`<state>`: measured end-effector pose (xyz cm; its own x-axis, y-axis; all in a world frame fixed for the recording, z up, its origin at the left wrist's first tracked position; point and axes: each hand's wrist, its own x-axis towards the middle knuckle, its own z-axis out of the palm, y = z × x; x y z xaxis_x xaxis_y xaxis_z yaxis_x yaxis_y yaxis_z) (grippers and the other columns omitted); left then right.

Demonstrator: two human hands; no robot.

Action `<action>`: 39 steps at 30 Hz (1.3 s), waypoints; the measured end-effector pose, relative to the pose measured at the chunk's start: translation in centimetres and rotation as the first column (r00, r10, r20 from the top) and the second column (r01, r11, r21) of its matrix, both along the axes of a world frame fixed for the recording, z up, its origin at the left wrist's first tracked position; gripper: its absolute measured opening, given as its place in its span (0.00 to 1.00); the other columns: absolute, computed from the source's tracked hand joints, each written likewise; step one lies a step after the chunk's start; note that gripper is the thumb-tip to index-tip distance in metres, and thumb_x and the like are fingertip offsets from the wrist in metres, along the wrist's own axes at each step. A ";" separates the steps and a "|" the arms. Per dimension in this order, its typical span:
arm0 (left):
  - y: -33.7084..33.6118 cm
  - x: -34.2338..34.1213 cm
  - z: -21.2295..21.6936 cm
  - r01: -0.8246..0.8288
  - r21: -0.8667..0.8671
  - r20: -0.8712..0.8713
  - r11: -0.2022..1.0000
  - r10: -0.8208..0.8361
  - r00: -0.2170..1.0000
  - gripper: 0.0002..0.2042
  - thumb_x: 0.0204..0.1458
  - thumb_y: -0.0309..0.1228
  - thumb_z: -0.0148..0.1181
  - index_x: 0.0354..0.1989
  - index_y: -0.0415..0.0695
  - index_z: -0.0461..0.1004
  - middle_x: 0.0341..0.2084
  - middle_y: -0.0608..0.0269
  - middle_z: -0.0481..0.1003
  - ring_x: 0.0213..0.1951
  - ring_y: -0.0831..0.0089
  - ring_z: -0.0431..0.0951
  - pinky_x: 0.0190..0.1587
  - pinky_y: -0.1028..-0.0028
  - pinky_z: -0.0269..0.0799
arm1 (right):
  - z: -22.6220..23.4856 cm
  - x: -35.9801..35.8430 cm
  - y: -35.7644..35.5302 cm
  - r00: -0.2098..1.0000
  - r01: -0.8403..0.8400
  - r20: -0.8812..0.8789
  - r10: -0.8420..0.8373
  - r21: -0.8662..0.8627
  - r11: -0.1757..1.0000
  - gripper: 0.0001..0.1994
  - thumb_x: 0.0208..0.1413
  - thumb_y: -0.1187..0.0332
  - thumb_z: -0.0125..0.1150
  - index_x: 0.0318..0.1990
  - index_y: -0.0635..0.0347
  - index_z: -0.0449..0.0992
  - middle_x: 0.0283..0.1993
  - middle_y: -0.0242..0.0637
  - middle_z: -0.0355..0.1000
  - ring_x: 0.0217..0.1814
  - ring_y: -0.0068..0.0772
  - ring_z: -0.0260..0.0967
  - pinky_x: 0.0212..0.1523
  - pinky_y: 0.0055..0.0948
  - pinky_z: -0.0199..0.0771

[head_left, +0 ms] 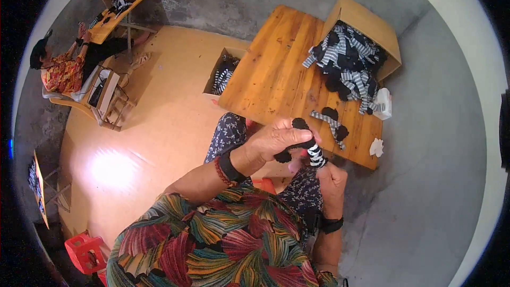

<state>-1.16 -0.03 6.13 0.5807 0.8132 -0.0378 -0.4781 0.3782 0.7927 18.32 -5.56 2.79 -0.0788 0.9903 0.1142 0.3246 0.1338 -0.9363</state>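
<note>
A small black-and-white striped knitted piece, sock-like in shape, is stretched between my two hands above my lap. My left hand pinches its black part, with the thumb on top and black rounded ends showing on both sides. Closed around the lower end of the striped part is my right hand, whose fingers hide that end. On the wooden table ahead lie a few similar striped pieces with black ends, just beyond my hands.
A cardboard box lies on its side, spilling striped knitted pieces onto the table. White tissue is at the right edge. Another box of pieces stands left of the table. Far left, a person sits at another table; a red stool is lower left.
</note>
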 end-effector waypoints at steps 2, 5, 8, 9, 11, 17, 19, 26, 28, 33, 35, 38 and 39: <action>0.2 -0.1 0.1 -0.040 0.047 -0.084 0.998 0.043 0.996 0.15 0.47 0.41 0.56 0.32 0.41 0.75 0.17 0.75 0.68 0.17 0.88 0.60 0.19 0.87 0.52 | 0.5 0.6 0.2 0.999 0.002 0.040 -0.002 -0.004 1.000 0.12 0.50 0.67 0.53 0.22 0.67 0.72 0.15 0.32 0.64 0.19 0.18 0.59 0.21 0.23 0.60; 0.8 -0.3 -1.0 -0.069 0.047 -0.153 0.996 0.076 0.985 0.13 0.47 0.40 0.57 0.32 0.41 0.75 0.18 0.75 0.69 0.17 0.88 0.59 0.19 0.87 0.52 | 0.7 1.5 0.4 0.991 0.010 0.136 -0.015 0.034 0.999 0.14 0.50 0.66 0.54 0.18 0.66 0.64 0.14 0.30 0.58 0.18 0.18 0.52 0.19 0.24 0.53; 1.0 -0.3 -1.3 -0.060 0.084 -0.175 0.995 0.074 0.982 0.12 0.47 0.38 0.57 0.33 0.42 0.75 0.19 0.75 0.70 0.16 0.89 0.59 0.18 0.86 0.52 | 0.5 2.2 0.4 0.969 0.001 0.245 -0.030 0.120 0.993 0.18 0.50 0.65 0.54 0.16 0.64 0.56 0.14 0.28 0.50 0.18 0.17 0.45 0.17 0.24 0.46; 1.0 -0.4 -0.8 -0.023 0.040 -0.176 0.999 0.030 0.984 0.12 0.47 0.37 0.57 0.33 0.42 0.75 0.19 0.75 0.70 0.16 0.89 0.60 0.18 0.86 0.52 | 0.3 2.3 0.4 0.953 -0.008 0.299 -0.042 0.164 0.986 0.19 0.50 0.64 0.55 0.16 0.64 0.55 0.14 0.29 0.48 0.18 0.17 0.44 0.17 0.25 0.46; 0.9 -0.3 -0.6 0.014 -0.005 -0.174 1.000 -0.015 0.985 0.11 0.47 0.37 0.57 0.33 0.42 0.76 0.20 0.74 0.71 0.17 0.89 0.60 0.18 0.86 0.52 | 0.4 2.2 0.4 0.953 0.007 0.297 -0.063 0.186 0.983 0.19 0.50 0.64 0.55 0.16 0.64 0.55 0.14 0.29 0.48 0.18 0.17 0.44 0.16 0.25 0.45; 0.0 1.2 -1.4 0.012 0.020 -0.123 1.000 -0.010 0.992 0.10 0.48 0.36 0.57 0.32 0.43 0.75 0.21 0.74 0.71 0.19 0.88 0.62 0.20 0.86 0.54 | -0.8 1.4 0.3 0.995 0.020 0.101 -0.024 0.037 0.999 0.17 0.50 0.66 0.54 0.15 0.64 0.58 0.13 0.30 0.52 0.16 0.20 0.47 0.17 0.24 0.48; -0.1 1.7 -1.6 -0.005 0.082 -0.166 0.997 0.019 0.986 0.11 0.48 0.36 0.57 0.32 0.41 0.75 0.22 0.72 0.72 0.21 0.86 0.66 0.22 0.84 0.59 | -1.5 1.2 -0.1 0.999 0.031 0.030 -0.030 -0.049 0.998 0.16 0.49 0.68 0.54 0.15 0.65 0.61 0.12 0.33 0.57 0.15 0.22 0.51 0.18 0.24 0.51; -0.3 0.4 -2.2 -0.040 0.178 -0.217 0.983 0.079 0.973 0.11 0.49 0.36 0.57 0.32 0.40 0.74 0.23 0.73 0.71 0.27 0.85 0.69 0.29 0.84 0.64 | -3.2 -3.9 -1.9 0.648 -0.399 -0.744 -0.162 -0.514 0.759 0.17 0.54 0.59 0.48 0.16 0.56 0.61 0.10 0.25 0.51 0.11 0.19 0.47 0.14 0.20 0.45; 0.1 -1.0 -0.9 0.037 0.163 -0.303 0.986 0.014 0.953 0.12 0.49 0.36 0.57 0.37 0.41 0.72 0.26 0.73 0.71 0.29 0.84 0.68 0.32 0.83 0.64 | -3.3 -3.8 -1.8 0.615 -0.453 -0.778 -0.125 -0.479 0.752 0.17 0.55 0.58 0.47 0.17 0.57 0.61 0.10 0.25 0.50 0.10 0.20 0.46 0.14 0.20 0.44; 0.8 -3.2 0.0 -0.104 0.341 -0.303 0.934 0.214 0.929 0.14 0.49 0.32 0.56 0.42 0.39 0.67 0.31 0.69 0.70 0.34 0.82 0.68 0.36 0.82 0.64 | -3.3 -1.9 -0.9 0.869 -0.227 -0.489 -0.072 -0.525 0.820 0.18 0.55 0.61 0.47 0.15 0.56 0.61 0.12 0.23 0.54 0.12 0.15 0.47 0.14 0.17 0.43; 0.8 -3.5 0.2 -0.165 0.375 -0.342 0.912 0.302 0.890 0.10 0.51 0.29 0.53 0.40 0.37 0.67 0.31 0.69 0.70 0.35 0.82 0.68 0.38 0.82 0.64 | -2.6 -1.6 -0.6 0.904 -0.157 -0.421 -0.073 -0.486 0.859 0.18 0.55 0.61 0.48 0.15 0.56 0.62 0.12 0.22 0.54 0.13 0.13 0.46 0.14 0.18 0.43; 0.1 -2.2 1.3 -0.279 0.275 -0.312 0.920 0.360 0.879 0.08 0.52 0.28 0.51 0.37 0.38 0.68 0.28 0.69 0.70 0.33 0.83 0.68 0.36 0.83 0.64 | -2.1 -1.6 -0.4 0.940 -0.065 -0.324 -0.104 -0.471 0.880 0.17 0.54 0.61 0.49 0.15 0.57 0.63 0.13 0.22 0.55 0.15 0.12 0.48 0.15 0.17 0.44; 0.2 -1.6 0.7 -0.284 0.277 -0.311 0.918 0.365 0.878 0.08 0.52 0.28 0.51 0.37 0.38 0.68 0.28 0.69 0.70 0.33 0.83 0.68 0.36 0.83 0.64 | -2.1 -1.8 -0.4 0.941 -0.069 -0.323 -0.099 -0.469 0.881 0.17 0.54 0.61 0.49 0.15 0.57 0.63 0.13 0.22 0.55 0.15 0.12 0.48 0.15 0.17 0.44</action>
